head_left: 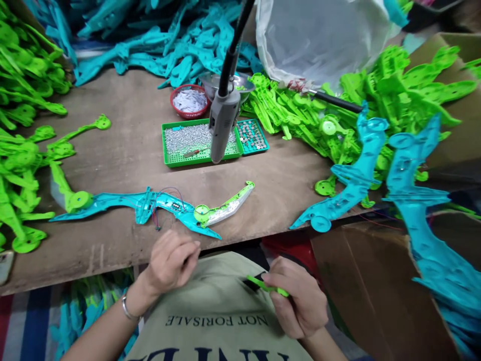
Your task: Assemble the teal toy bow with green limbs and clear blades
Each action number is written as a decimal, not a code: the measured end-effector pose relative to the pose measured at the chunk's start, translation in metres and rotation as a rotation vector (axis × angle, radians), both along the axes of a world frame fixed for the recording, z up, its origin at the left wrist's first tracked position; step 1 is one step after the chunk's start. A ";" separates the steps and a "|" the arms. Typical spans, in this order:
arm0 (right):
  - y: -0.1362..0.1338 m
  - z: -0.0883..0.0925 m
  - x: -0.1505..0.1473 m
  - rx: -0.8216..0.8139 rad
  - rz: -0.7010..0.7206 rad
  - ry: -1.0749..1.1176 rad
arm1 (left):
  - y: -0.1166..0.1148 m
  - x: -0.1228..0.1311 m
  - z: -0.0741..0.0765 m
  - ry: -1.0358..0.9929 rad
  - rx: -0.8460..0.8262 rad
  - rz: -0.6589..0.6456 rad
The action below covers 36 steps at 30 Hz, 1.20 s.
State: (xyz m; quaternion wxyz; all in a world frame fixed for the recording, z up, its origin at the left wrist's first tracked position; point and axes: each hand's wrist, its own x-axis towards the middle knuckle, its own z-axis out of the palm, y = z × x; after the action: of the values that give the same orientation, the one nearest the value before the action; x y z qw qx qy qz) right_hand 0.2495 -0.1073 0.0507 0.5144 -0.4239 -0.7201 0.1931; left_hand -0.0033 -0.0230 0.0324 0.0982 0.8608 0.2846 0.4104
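Note:
My right hand point(298, 296) pinches a small bright green plastic piece point(280, 291) in front of my shirt; a black part shows beside it. Curled closed at the table's front edge, my left hand point(175, 258) hides whatever its fingers may hold. Just beyond it lies a long blue plastic bow-shaped part point(120, 199) with thin wires and a small dark component. At its right end a green and clear curved arm point(233, 203) is fitted by a round hub. Another green arm point(62, 183) with a hub point(79, 201) sits at its left end.
A grey electric screwdriver point(225, 118) hangs over a green tray point(176, 163) of screws, next to a teal tray point(253, 136) of small metal discs. A red basket point(190, 114) holds white pieces. Green parts point(22, 165) pile left; blue bow parts point(347, 180) lie right.

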 end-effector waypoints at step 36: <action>0.110 -0.016 0.025 -0.660 -0.495 1.148 | -0.027 0.000 -0.018 -0.054 -0.136 0.112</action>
State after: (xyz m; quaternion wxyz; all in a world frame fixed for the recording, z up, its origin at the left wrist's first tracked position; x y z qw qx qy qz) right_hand 0.2749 0.0024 0.0350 0.6863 -0.5403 -0.1213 0.4716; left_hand -0.0030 -0.0499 0.0144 0.1410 0.8233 0.3569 0.4181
